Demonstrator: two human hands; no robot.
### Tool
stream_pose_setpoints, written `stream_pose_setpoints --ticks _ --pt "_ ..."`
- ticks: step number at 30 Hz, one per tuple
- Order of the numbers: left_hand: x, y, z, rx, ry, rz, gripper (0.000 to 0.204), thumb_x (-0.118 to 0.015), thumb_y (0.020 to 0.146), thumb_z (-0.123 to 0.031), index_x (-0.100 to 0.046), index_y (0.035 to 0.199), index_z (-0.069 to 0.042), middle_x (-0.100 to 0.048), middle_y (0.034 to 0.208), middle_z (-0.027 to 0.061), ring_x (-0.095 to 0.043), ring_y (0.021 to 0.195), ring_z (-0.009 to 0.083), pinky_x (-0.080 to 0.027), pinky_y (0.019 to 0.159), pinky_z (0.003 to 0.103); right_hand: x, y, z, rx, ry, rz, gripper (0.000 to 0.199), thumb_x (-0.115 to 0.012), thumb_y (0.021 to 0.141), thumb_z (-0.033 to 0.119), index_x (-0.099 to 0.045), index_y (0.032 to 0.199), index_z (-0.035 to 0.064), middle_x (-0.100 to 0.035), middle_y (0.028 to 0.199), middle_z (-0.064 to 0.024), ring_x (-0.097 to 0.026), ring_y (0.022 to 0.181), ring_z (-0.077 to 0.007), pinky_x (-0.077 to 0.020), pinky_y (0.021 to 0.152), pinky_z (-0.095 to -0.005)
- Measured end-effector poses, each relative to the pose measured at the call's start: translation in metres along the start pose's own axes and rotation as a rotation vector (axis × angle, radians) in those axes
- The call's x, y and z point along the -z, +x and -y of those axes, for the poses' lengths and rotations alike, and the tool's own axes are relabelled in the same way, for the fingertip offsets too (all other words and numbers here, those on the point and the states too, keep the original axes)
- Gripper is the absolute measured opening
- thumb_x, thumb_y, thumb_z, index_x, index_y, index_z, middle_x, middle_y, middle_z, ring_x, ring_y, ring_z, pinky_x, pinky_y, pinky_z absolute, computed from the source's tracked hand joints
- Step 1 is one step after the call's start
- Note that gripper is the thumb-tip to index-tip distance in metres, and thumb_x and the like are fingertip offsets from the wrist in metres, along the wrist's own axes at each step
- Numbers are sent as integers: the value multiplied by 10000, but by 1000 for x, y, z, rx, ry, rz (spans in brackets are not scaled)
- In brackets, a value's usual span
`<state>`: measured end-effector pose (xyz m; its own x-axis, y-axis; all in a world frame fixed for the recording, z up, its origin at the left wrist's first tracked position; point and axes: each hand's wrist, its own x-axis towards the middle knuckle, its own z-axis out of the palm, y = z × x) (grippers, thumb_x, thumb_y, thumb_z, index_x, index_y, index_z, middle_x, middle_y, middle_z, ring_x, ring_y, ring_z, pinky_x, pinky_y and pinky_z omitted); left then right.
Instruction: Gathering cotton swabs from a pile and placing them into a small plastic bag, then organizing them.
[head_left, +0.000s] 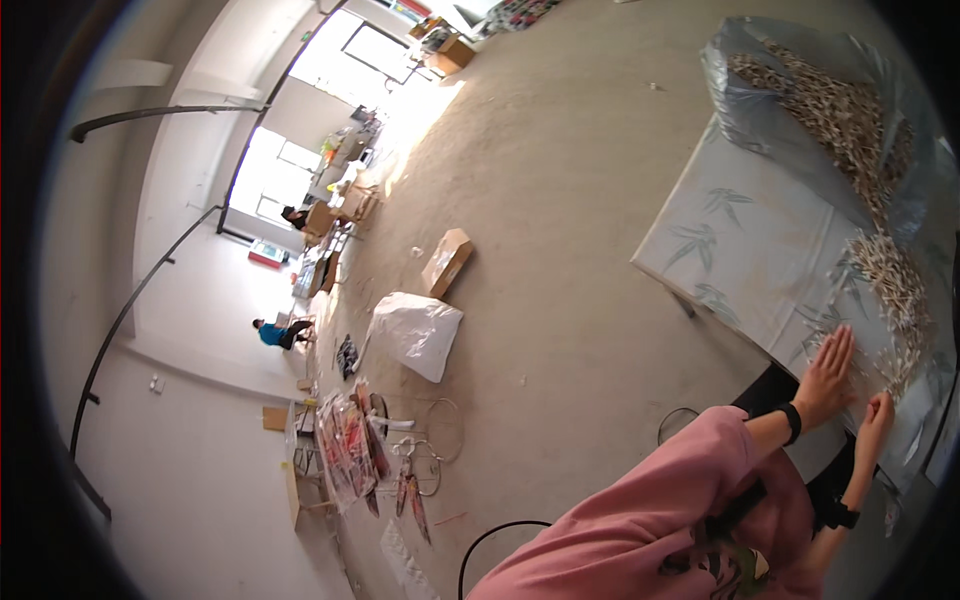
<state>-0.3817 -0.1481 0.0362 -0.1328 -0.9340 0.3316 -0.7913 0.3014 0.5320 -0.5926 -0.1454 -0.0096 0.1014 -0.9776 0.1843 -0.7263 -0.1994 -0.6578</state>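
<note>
The sticks (893, 300), pale and thin, lie in a loose heap on the right side of the table (760, 250), the heap running as a band from the far bag down toward the hands. Single sticks point many ways, though most seem to lie roughly across the band; they are too small to tell more. The heap's near end lies just right of the left hand (828, 374) and just beyond the right hand (875, 420), so both are at its edge, the right one a little nearer the loose sticks. The left hand lies flat on the table, fingers spread and straight, its grip open and holding nothing. The right hand rests with fingers curled near the sticks; whether its grip holds any I cannot tell. Farther off, an open grey bag (800, 90) at the table's far end holds more sticks. To the left, on the floor (560, 180), lie a white sack (418, 335) and a cardboard box (446, 262).
</note>
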Motion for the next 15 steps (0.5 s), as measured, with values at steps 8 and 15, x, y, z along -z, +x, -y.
stream_pose_setpoints --ticks 8,15 --pt "11 51 3 33 -10 87 1106 -730 753 -448 -149 1496 128 -157 1597 257 -94 1506 361 -69 1242 434 10 4 -2 -17 -10 22 178 -554 862 -54 -482 1020 -14 -534 940 -184 -538 905 -340 -444 843 -417" --pt "17 10 9 48 32 221 1022 -616 829 -578 -213 1516 63 -215 1587 248 -164 1492 379 -145 1209 483 13 8 75 -41 -98 -86 129 -612 793 -38 -524 869 16 -567 813 -171 -563 787 -375 -445 718 -457"
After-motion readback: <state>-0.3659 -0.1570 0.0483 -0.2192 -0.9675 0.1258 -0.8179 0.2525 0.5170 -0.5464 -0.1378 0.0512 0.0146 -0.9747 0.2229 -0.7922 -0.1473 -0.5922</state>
